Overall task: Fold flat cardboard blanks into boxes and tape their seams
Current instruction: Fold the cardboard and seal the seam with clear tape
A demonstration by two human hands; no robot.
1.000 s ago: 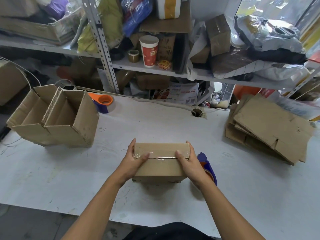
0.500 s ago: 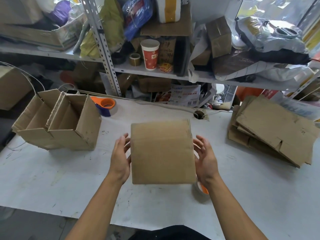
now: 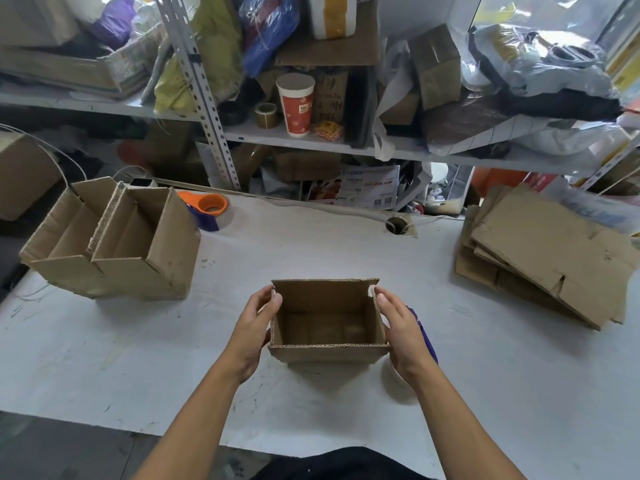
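Note:
A small brown cardboard box (image 3: 327,355) stands upright on the white table (image 3: 138,358) near its front edge, its open top facing me and its upper flaps raised. My left hand (image 3: 254,327) grips the box's left wall, thumb at the rim. My right hand (image 3: 398,327) grips the right wall in the same way. A blue tape dispenser (image 3: 424,336) with a white roll lies just behind my right hand, mostly hidden. Flat cardboard blanks (image 3: 543,251) are stacked at the right.
Two folded open boxes (image 3: 114,244) stand side by side at the left of the table. An orange and blue tape dispenser (image 3: 207,207) lies behind them. Cluttered metal shelves (image 3: 311,140) run along the far edge, with a cable hole (image 3: 398,225) before them.
The box was turned over from its taped bottom facing up, through a side view, to standing open side up. Both hands shifted from pressing the tape seam to holding the side walls.

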